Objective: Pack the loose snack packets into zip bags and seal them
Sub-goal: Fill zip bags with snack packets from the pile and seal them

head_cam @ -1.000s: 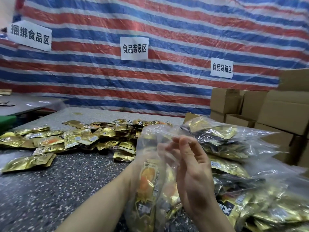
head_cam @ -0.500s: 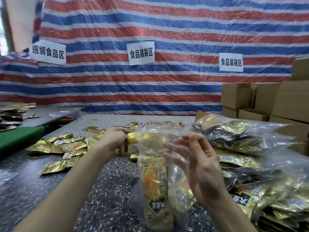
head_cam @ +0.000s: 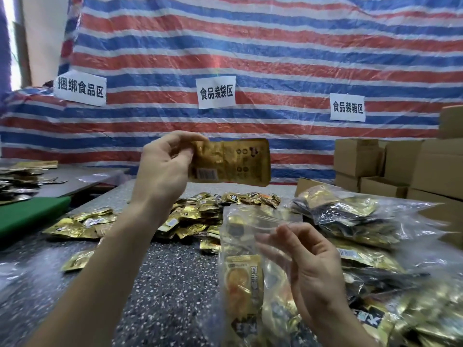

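Filling is the step in hand here, sealing isn't up yet. One gold snack packet is pinched by its left end in the left hand and held up in the air, above and a bit behind the mouth of the zip bag. The bag is kept upright by the right hand, fingers curled round its upper edge, and a few packets can already be seen inside.

Next, the packet probably needs to be turned end-down and slid through the mouth, which has to be kept spread open.

Compared with half a second back: the left hand was down at the loose pile on the table, closed on a packet. Now it's been lifted well clear. The bag is held much the same.
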`<state>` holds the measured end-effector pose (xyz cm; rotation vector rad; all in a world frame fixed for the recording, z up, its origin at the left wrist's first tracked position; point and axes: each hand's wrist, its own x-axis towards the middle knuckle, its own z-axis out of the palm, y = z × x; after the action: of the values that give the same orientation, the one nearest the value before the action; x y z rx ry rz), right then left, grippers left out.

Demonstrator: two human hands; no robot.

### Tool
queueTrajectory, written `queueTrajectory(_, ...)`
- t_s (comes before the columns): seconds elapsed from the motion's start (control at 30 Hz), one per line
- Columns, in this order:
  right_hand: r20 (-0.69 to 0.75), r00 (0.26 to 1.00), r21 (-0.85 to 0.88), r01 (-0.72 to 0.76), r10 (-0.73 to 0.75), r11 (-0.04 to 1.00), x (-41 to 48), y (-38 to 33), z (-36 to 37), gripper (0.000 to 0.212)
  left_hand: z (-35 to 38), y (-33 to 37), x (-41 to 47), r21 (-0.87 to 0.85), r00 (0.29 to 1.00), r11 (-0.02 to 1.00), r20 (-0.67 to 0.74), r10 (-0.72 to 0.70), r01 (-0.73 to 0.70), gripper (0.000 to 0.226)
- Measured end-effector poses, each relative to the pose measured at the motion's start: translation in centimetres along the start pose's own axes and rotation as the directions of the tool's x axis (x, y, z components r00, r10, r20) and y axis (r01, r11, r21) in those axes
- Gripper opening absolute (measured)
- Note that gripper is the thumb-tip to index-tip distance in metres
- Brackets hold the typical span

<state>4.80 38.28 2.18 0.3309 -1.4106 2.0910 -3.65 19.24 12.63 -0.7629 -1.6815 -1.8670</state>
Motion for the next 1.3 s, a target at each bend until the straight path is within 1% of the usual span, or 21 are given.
queueTrajectory(0.07, 0.011, 1.0, -0.014, 0.003, -0.003, 1.0, -0.1, 0.0, 0.1, 0.051, 0.1, 0.0, -0.2, 0.117, 0.994, 0.987, 0.014, 0.108, -0.109, 0.037)
queueTrajectory(0.13, 0.026, 1.0, -0.02, 0.009, -0.008, 1.0, -0.1, 0.2, 0.1, 0.052, 0.0, -0.1, -0.3, 0.213, 0.983, 0.96, 0.036, 0.179, -0.183, 0.036)
queueTrajectory(0.23, 0.023, 1.0, -0.026, 0.022, -0.021, 0.999, -0.2, 0.3, 0.2, 0.053, 0.3, 0.0, -0.6, 0.261, 0.966, 0.931, 0.091, 0.241, -0.256, 0.034)
queueTrajectory(0.4, -0.009, 0.999, -0.041, 0.038, -0.038, 0.998, -0.3, 0.2, 0.3, 0.055, 0.3, 0.2, -0.9, 0.327, 0.937, 0.886, 0.231, 0.262, -0.329, 0.036)
queueTrajectory(0.47, -0.015, 0.999, -0.04, 0.046, -0.046, 0.998, -0.3, 0.3, 0.3, 0.052, 0.2, 0.4, -1.0, 0.342, 0.919, 0.87, 0.298, 0.258, -0.355, 0.038)
queueTrajectory(0.6, -0.057, 0.997, -0.024, 0.05, -0.051, 0.998, -0.4, 0.3, 0.4, 0.024, -0.1, 0.9, -1.1, 0.325, 0.893, 0.873, 0.386, 0.229, -0.365, 0.043)
queueTrajectory(0.63, -0.072, 0.996, -0.031, 0.058, -0.06, 0.998, -0.4, 0.4, 0.4, 0.021, -0.1, 1.0, -1.1, 0.318, 0.888, 0.873, 0.4, 0.229, -0.369, 0.043)
queueTrajectory(0.7, -0.099, 0.992, -0.048, 0.074, -0.078, 0.996, -0.4, 0.4, 0.4, 0.021, -0.3, 1.2, -1.1, 0.31, 0.883, 0.871, 0.402, 0.243, -0.38, 0.043)
queueTrajectory(0.77, -0.116, 0.989, -0.07, 0.081, -0.089, 0.994, -0.4, 0.3, 0.3, 0.025, -0.5, 1.4, -1.0, 0.316, 0.885, 0.859, 0.376, 0.275, -0.402, 0.043)
queueTrajectory(0.9, -0.133, 0.986, -0.112, 0.086, -0.101, 0.99, -0.4, 0.4, 0.1, 0.054, -0.9, 2.1, -1.0, 0.285, 0.874, 0.851, 0.352, 0.335, -0.441, 0.039)
queueTrajectory(1.0, -0.138, 0.986, -0.121, 0.076, -0.093, 0.99, -0.5, 0.6, 0.2, 0.06, -0.7, 2.4, -1.2, 0.29, 0.868, 0.847, 0.372, 0.328, -0.445, 0.037)
queueTrajectory(1.1, -0.151, 0.984, -0.13, 0.078, -0.098, 0.988, -0.5, 0.7, 0.2, 0.061, -0.2, 2.4, -1.4, 0.313, 0.857, 0.838, 0.418, 0.302, -0.448, 0.035)
queueTrajectory(1.2, -0.153, 0.983, -0.122, 0.086, -0.105, 0.989, -0.6, 0.7, 0.4, 0.057, 0.2, 2.6, -1.7, 0.334, 0.837, 0.813, 0.455, 0.304, -0.477, 0.036)
queueTrajectory(1.23, -0.157, 0.982, -0.107, 0.087, -0.103, 0.99, -0.7, 0.7, 0.5, 0.052, 0.3, 2.7, -1.8, 0.345, 0.831, 0.801, 0.465, 0.307, -0.489, 0.036)
queueTrajectory(1.3, -0.166, 0.981, -0.077, 0.089, -0.101, 0.993, -0.8, 0.5, 0.6, 0.033, 0.2, 2.9, -1.8, 0.359, 0.83, 0.791, 0.466, 0.308, -0.495, 0.037)
